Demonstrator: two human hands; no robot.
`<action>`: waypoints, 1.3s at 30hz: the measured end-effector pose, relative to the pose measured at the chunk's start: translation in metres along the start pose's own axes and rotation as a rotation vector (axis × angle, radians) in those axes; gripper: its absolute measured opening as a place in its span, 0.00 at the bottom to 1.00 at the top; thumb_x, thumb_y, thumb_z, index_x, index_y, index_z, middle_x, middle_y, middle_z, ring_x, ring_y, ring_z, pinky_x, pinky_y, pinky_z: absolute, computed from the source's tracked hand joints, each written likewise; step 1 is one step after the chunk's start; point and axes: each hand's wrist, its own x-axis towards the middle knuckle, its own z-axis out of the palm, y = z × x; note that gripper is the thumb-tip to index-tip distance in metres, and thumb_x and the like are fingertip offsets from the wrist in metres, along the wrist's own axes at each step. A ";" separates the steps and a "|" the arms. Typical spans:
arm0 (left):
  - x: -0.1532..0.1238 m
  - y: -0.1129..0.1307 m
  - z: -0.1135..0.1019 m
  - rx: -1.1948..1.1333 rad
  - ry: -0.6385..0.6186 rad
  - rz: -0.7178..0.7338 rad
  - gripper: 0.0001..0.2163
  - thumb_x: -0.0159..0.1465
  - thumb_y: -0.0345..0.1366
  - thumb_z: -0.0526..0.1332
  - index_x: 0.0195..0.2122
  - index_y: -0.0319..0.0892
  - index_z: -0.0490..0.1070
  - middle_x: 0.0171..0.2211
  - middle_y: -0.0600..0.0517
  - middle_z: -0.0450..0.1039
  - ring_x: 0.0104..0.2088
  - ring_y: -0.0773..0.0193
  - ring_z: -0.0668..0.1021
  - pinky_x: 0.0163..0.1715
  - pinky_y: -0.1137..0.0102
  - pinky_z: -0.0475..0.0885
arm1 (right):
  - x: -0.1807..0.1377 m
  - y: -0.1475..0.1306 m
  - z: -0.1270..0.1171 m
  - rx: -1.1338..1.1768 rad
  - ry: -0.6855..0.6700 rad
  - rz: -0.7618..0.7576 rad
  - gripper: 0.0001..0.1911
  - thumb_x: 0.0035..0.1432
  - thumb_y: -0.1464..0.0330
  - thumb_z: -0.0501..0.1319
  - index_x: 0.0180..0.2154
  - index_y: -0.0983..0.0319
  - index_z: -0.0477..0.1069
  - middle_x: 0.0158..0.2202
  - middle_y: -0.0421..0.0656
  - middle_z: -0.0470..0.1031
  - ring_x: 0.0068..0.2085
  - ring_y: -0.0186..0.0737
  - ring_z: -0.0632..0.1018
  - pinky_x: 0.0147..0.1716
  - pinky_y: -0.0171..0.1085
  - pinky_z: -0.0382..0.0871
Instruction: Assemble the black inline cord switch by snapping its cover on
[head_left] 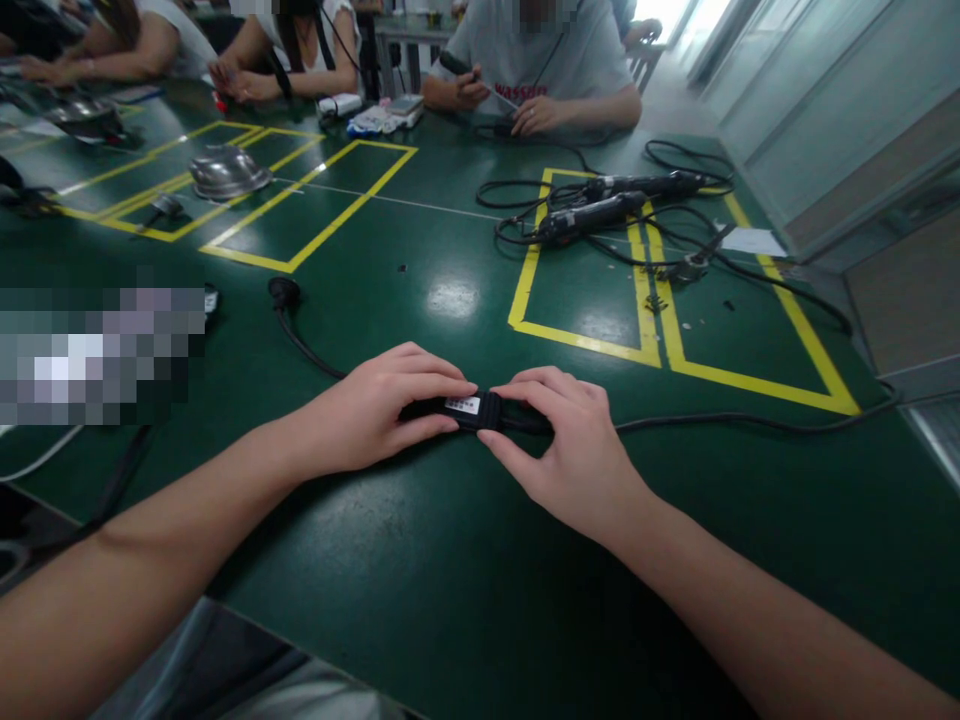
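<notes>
Both of my hands are closed on a black cable connector (490,411) lying low over the green table (360,550). My left hand (390,405) pinches its left part, thumb below and fingers above, beside a white printed label (463,405). My right hand (574,440) grips the right part from the other side, with thumb and fingers around it. A black cord (309,350) runs from under my left hand to a black plug (284,292). From my right hand another black cord (735,426) stretches to the right table edge. My palms hide parts of the connector.
Black corded cylindrical tools (600,212) lie at the back right, near a metal part (691,266) and yellow tape outlines (585,340). A metal bowl-shaped piece (226,172) stands at the back left. Several people sit across the table, one holding a dark tool (455,65).
</notes>
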 end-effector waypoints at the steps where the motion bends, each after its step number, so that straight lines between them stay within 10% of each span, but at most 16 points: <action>1: 0.000 0.001 0.000 0.004 -0.003 -0.004 0.14 0.78 0.40 0.66 0.62 0.45 0.82 0.56 0.44 0.85 0.54 0.54 0.83 0.58 0.59 0.80 | 0.000 0.000 0.000 0.001 -0.003 0.004 0.12 0.66 0.64 0.71 0.51 0.57 0.80 0.50 0.47 0.84 0.52 0.54 0.84 0.54 0.55 0.67; 18: 0.003 0.004 0.000 0.020 -0.013 -0.010 0.13 0.76 0.37 0.68 0.59 0.43 0.82 0.54 0.45 0.86 0.53 0.54 0.82 0.57 0.60 0.78 | 0.001 0.000 0.003 0.010 -0.016 0.037 0.11 0.65 0.64 0.71 0.49 0.55 0.79 0.48 0.44 0.86 0.49 0.53 0.83 0.52 0.54 0.67; 27: 0.006 -0.004 -0.005 -0.214 0.097 -0.333 0.16 0.73 0.47 0.67 0.56 0.46 0.81 0.52 0.48 0.86 0.46 0.55 0.85 0.48 0.62 0.79 | -0.002 0.001 0.006 0.037 0.043 0.041 0.19 0.66 0.61 0.67 0.56 0.58 0.73 0.47 0.47 0.84 0.47 0.53 0.82 0.53 0.55 0.68; 33: 0.006 -0.022 -0.003 -0.025 0.211 -0.504 0.12 0.70 0.45 0.68 0.50 0.46 0.79 0.56 0.46 0.85 0.54 0.47 0.85 0.59 0.51 0.78 | -0.001 0.001 0.005 0.030 0.034 0.009 0.05 0.66 0.67 0.61 0.44 0.57 0.72 0.40 0.46 0.81 0.42 0.51 0.80 0.45 0.50 0.69; 39: 0.005 -0.014 -0.011 0.111 0.182 -0.292 0.10 0.72 0.44 0.64 0.46 0.45 0.81 0.60 0.42 0.82 0.62 0.45 0.79 0.66 0.47 0.73 | 0.002 0.001 0.003 0.012 -0.003 -0.016 0.03 0.67 0.69 0.61 0.40 0.57 0.75 0.37 0.46 0.81 0.40 0.50 0.79 0.41 0.48 0.70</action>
